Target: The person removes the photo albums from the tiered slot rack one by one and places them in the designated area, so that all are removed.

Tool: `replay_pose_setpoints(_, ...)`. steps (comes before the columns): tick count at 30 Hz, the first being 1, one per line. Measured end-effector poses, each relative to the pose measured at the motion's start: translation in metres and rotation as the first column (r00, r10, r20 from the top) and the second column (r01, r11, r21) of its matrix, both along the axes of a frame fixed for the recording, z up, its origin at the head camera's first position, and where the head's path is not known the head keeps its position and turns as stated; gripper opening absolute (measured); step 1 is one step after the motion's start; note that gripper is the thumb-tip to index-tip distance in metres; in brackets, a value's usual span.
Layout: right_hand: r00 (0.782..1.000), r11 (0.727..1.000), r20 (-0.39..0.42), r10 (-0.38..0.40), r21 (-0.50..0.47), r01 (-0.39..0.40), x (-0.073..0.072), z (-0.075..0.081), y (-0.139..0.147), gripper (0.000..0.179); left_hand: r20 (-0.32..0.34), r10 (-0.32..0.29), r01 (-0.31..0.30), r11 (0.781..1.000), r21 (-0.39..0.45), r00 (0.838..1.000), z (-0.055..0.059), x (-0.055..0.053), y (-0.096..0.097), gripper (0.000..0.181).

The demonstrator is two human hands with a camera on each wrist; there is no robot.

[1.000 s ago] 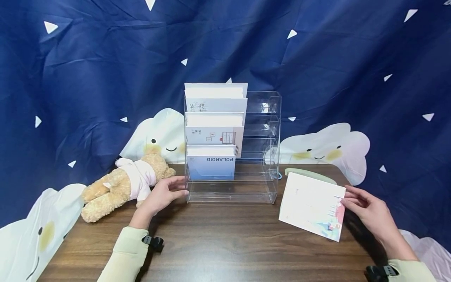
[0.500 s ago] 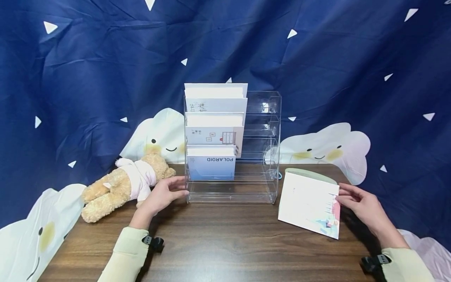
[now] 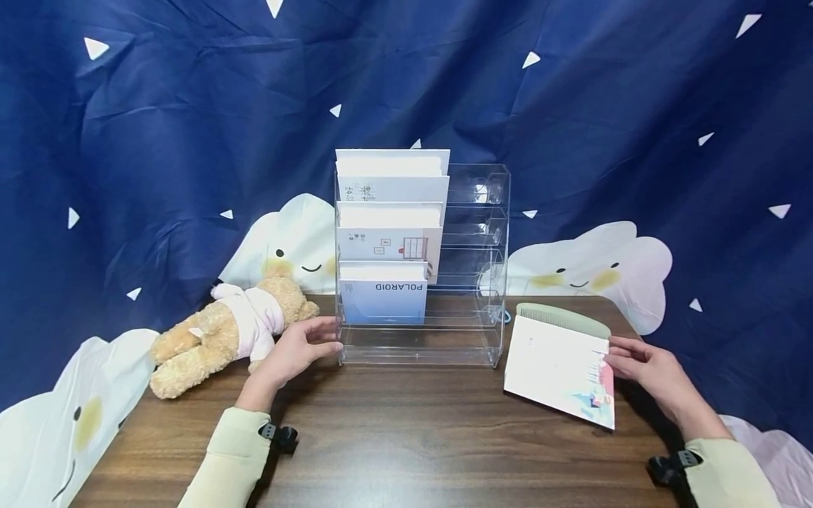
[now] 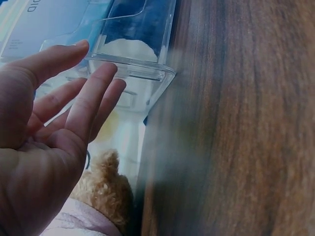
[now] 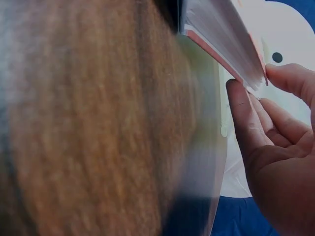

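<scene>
My right hand [image 3: 651,370] pinches a thin white book [image 3: 559,367] by its right edge, its cover printed with pink and blue shapes at one corner. In the right wrist view the book [image 5: 221,37] shows its page edges, with thumb and fingers on opposite covers. A clear acrylic tiered rack [image 3: 464,356] stands upright at the table's middle. At the rack's lower left side rests my left hand [image 3: 298,353], fingers extended and fingertips right at the corner. Books fill the rack's left part, among them a blue one lettered POLAROID [image 3: 384,303].
A teddy bear [image 3: 254,321] in a pale pink top lies left of the rack, just behind the left hand. Beyond the white book lies a pale green comb [image 3: 562,319], partly covered by it in this view. Dark blue cloth [image 3: 406,77] hangs behind the wooden table [image 3: 406,430].
My right hand has shifted a little left with the white book, which now sits slightly lower, and more of the comb shows. The left hand has stayed at the rack.
</scene>
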State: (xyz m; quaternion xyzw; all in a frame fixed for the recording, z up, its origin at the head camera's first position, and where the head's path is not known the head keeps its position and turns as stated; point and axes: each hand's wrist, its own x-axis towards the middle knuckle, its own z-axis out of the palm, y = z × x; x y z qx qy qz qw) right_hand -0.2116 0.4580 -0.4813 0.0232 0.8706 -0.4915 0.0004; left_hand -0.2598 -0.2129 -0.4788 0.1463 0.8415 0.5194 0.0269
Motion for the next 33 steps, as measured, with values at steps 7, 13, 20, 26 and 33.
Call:
replay_pose_setpoints(7, 0.997, 1.000, 0.076, 0.000, -0.016, 0.001, -0.011, -0.001, 0.005, 0.077, -0.001, 0.006, -0.006, 1.000, 0.001, 1.000, -0.001, 0.000, -0.001, 0.058)
replay_pose_setpoints(13, 0.994, 0.999, 0.107, 0.016, -0.049, -0.011, -0.017, -0.003, 0.008, 0.079, 0.000, 0.008, -0.008, 1.000, 0.000, 1.000, 0.000, 0.000, 0.000, 0.059)
replay_pose_setpoints(20, 0.989, 0.999, 0.148, 0.015, 0.048, -0.022, -0.016, 0.002, 0.008, 0.078, 0.001, -0.001, 0.001, 1.000, 0.005, 1.000, -0.001, -0.001, 0.000, 0.058)
replay_pose_setpoints(26, 0.987, 0.998, 0.159, 0.032, 0.047, -0.040, -0.016, 0.002, 0.006, 0.073, -0.005, -0.005, 0.005, 1.000, 0.008, 1.000, -0.003, -0.001, -0.001, 0.059)
replay_pose_setpoints(33, 0.979, 0.999, 0.202, 0.025, 0.035, -0.033, -0.020, 0.006, 0.006, 0.076, -0.010, 0.000, 0.000, 1.000, 0.005, 1.000, -0.003, -0.002, 0.000, 0.059)
